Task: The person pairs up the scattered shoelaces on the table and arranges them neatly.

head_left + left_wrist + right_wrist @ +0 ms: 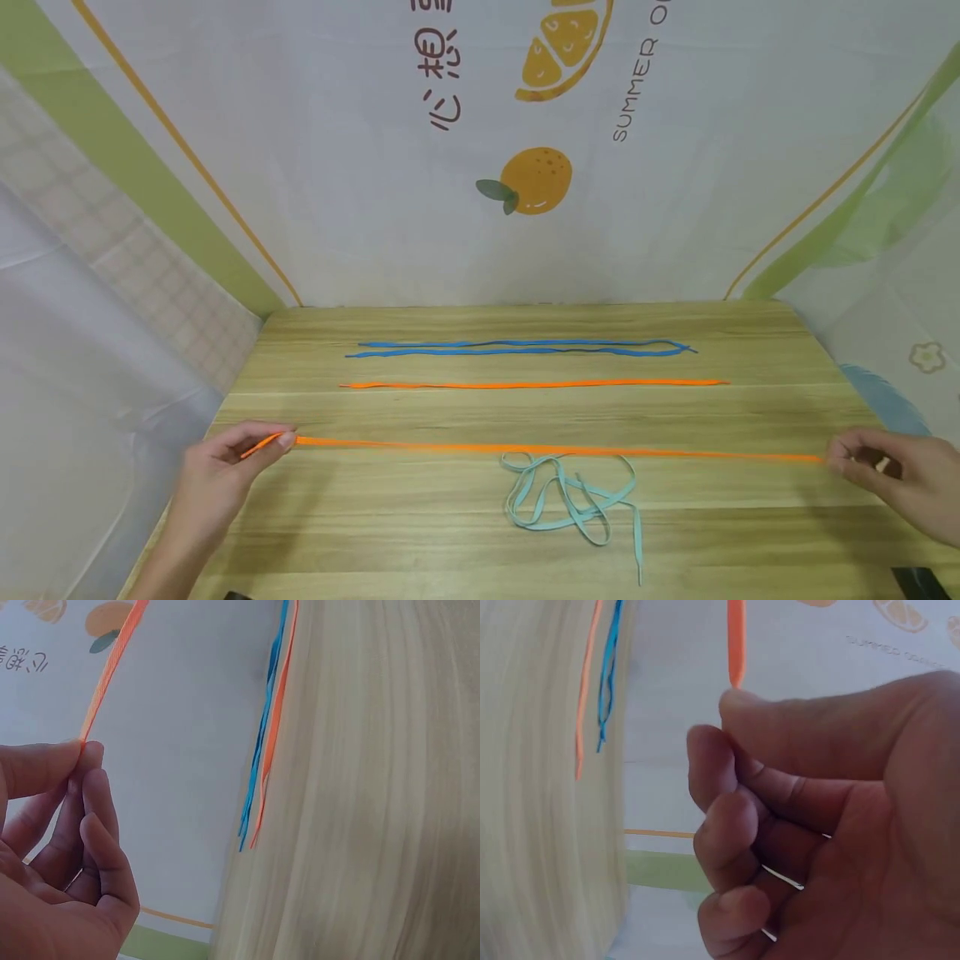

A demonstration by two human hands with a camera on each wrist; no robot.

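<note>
An orange shoelace [480,448] is stretched almost straight between the two hands, above the table. My left hand [225,462] pinches it near one end between thumb and forefinger, and a short tail sticks out behind the fingers. At the other end, my right hand [896,471] pinches the lace tip; thumb and forefinger cover the tip in the right wrist view. Nearer than the stretched lace, a mint-green shoelace [555,525] lies in loose loops, its upper edge meeting the orange line in the head view.
Beyond the hands, a second orange shoelace [525,384] lies straight across the wooden table [390,542]. Behind it is a blue shoelace pair or doubled lace [517,342], its right ends crossing. A white printed cloth [390,217] hangs at the back and sides.
</note>
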